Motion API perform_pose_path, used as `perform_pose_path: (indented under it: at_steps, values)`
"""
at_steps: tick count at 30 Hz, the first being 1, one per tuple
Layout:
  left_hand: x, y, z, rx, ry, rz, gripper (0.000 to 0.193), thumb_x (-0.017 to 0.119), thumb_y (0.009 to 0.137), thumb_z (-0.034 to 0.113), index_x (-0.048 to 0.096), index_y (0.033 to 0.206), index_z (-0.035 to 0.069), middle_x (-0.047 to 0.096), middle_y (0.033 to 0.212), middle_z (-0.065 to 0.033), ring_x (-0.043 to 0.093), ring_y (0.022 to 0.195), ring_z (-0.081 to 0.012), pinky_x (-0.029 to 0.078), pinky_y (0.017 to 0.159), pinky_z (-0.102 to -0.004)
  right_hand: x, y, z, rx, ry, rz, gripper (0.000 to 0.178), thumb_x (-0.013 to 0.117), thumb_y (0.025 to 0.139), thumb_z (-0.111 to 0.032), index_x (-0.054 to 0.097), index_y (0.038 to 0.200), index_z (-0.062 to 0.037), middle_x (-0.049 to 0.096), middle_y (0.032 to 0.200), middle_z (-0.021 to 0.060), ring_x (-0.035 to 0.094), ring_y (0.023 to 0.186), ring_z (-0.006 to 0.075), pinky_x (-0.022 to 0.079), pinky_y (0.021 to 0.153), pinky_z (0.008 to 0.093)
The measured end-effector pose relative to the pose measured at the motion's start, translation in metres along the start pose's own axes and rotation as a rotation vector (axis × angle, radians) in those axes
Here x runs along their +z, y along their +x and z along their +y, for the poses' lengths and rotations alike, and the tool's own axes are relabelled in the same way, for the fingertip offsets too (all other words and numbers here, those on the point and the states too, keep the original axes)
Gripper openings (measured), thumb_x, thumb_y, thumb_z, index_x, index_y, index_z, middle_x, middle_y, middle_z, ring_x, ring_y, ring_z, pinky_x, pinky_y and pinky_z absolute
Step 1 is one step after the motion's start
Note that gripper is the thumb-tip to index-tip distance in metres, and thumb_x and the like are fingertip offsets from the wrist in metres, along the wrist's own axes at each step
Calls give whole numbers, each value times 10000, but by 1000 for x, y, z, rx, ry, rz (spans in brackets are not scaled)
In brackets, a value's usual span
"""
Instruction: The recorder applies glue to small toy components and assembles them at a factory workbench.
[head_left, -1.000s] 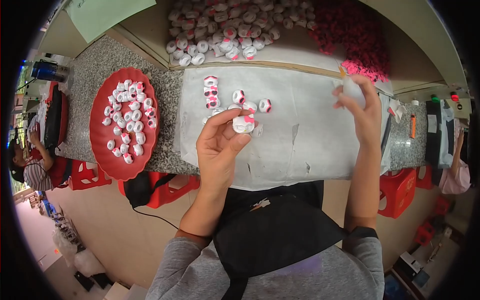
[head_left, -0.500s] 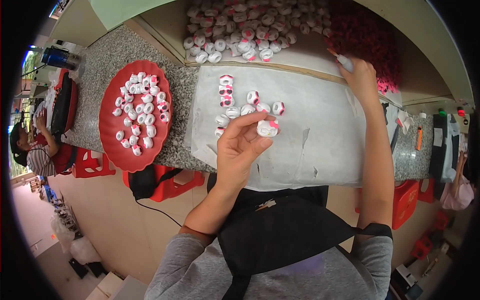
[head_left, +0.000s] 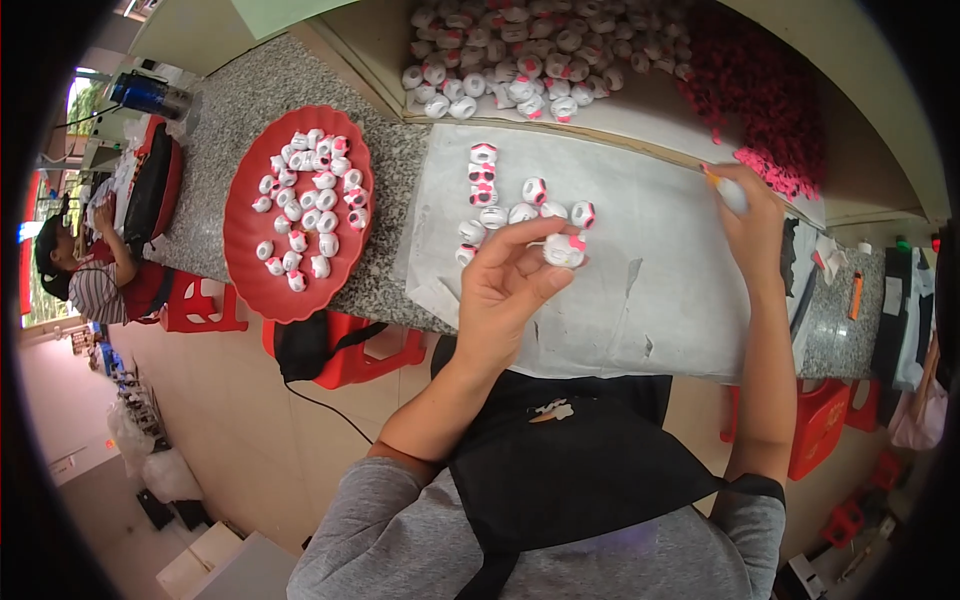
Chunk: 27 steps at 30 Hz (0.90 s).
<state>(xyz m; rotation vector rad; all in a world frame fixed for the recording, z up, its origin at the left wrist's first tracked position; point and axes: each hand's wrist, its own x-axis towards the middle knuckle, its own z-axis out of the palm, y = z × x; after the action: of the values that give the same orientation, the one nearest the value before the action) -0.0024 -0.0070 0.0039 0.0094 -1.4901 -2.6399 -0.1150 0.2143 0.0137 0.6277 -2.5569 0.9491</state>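
1. From where I stand, taking the middle of the pale mat (head_left: 600, 310) as the dial's centre, the two hands are well apart, each with its own thing.
2. The left hand (head_left: 503, 292), toward eight o'clock, pinches a small white piece (head_left: 563, 251) with a pink patch between thumb and fingers, close to the centre. Against the mat, it has hardly shifted over the last half second.
3. The right hand (head_left: 755, 225), between two and three o'clock, is wrapped around a white bottle (head_left: 736, 196) with an orange tip. It has drawn back from the pink heap (head_left: 760, 90) at one o'clock, whose bright front edge it was covering.
4. A pink speck (head_left: 704, 169) now shows at the bottle's tip, too small to make out.
5. The short row of pieces (head_left: 483, 172) at ten o'clock and the loaded red dish (head_left: 245, 225) at nine stay as they were.
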Motion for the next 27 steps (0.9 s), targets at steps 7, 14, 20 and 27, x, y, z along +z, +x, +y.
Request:
perform_pose_path:
  at_steps: [7, 14, 20, 27]
  values:
    - [6, -4, -3, 39, 143, -91, 351, 546, 696, -51, 442, 1029, -17, 489, 1004, -137, 502, 906, -183, 404, 786, -294, -6, -35, -87, 405, 757, -127, 78, 564, 659, 52, 508, 710, 31, 551, 673, 97, 455, 509, 84, 336, 456, 167]
    - [6, -3, -2, 231, 537, -184, 297, 557, 672, -53, 499, 962, -28, 511, 986, -138, 488, 930, -204, 399, 777, -280, 9, -47, -100, 478, 1056, -256, 74, 553, 659, 53, 502, 710, 35, 537, 673, 118, 459, 511, 105, 344, 447, 187]
    - [10, -3, 1, 304, 649, -202, 284, 569, 643, -65, 521, 921, -34, 542, 931, -130, 488, 925, -227, 396, 767, -292, 16, -52, -99, 521, 1092, -221, 88, 561, 662, 40, 490, 713, 27, 531, 669, 107, 459, 524, 104, 342, 446, 186]
    - [7, -4, -1, 270, 556, -235, 292, 574, 649, -67, 514, 932, -26, 513, 976, -151, 484, 929, -224, 394, 774, -298, 21, -58, -102, 547, 1080, -135, 85, 592, 673, 18, 518, 709, -3, 534, 691, 42, 473, 599, 61, 374, 537, 181]
